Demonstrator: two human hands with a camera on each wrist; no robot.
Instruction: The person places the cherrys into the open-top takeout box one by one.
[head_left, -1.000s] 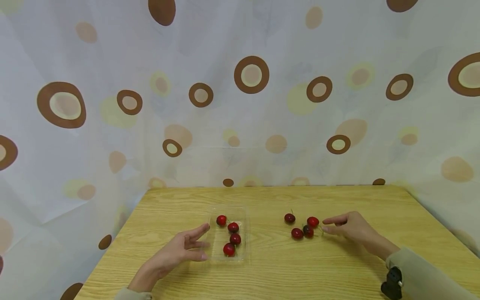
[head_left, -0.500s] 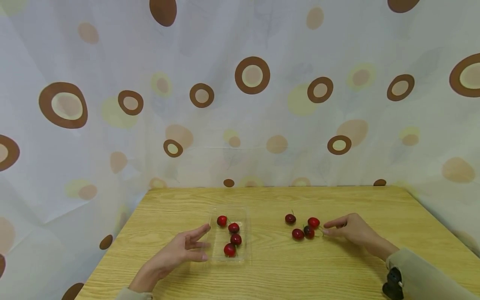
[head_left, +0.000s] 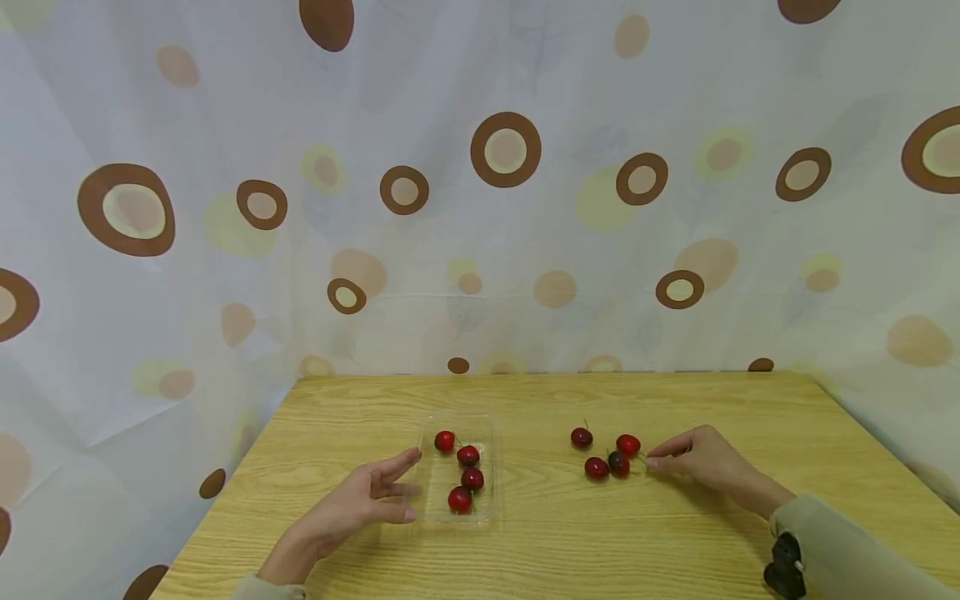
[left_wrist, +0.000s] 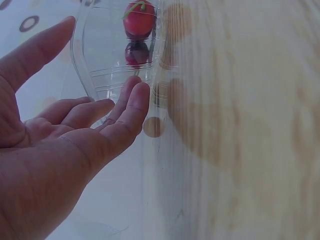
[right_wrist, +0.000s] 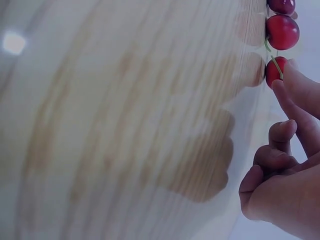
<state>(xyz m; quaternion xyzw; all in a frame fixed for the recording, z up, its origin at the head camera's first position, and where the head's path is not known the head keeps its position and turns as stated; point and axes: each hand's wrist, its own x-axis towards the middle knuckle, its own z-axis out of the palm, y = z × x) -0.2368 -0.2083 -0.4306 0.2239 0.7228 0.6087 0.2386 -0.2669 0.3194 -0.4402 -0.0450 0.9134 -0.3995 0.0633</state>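
Note:
My left hand (head_left: 360, 500) stays beside the left wall of a clear plastic box (head_left: 491, 467), its fingers spread and straight; in the left wrist view, the fingertips are close to the box wall (left_wrist: 80, 55). Several red cherries (head_left: 460, 500) lie in the box. To the right, another group of cherries rests on the table: a dark one (head_left: 581, 437) at the back, two (head_left: 597, 468) at the front, and a bright red one (head_left: 628, 445). My right hand (head_left: 705, 462) pinches the bright red cherry's green stem (right_wrist: 275, 67) between thumb and index finger, its other fingers curled.
A light wooden table (head_left: 540, 550) bears everything. Behind it and along both sides hangs a white curtain (head_left: 450, 242) with brown and yellow oval patterns. A black device (head_left: 786, 567) sits on the right wrist's sleeve.
The thumb and index finger of my right hand have come together at the cherry stem. My left hand, the box and the cherries stay where they were.

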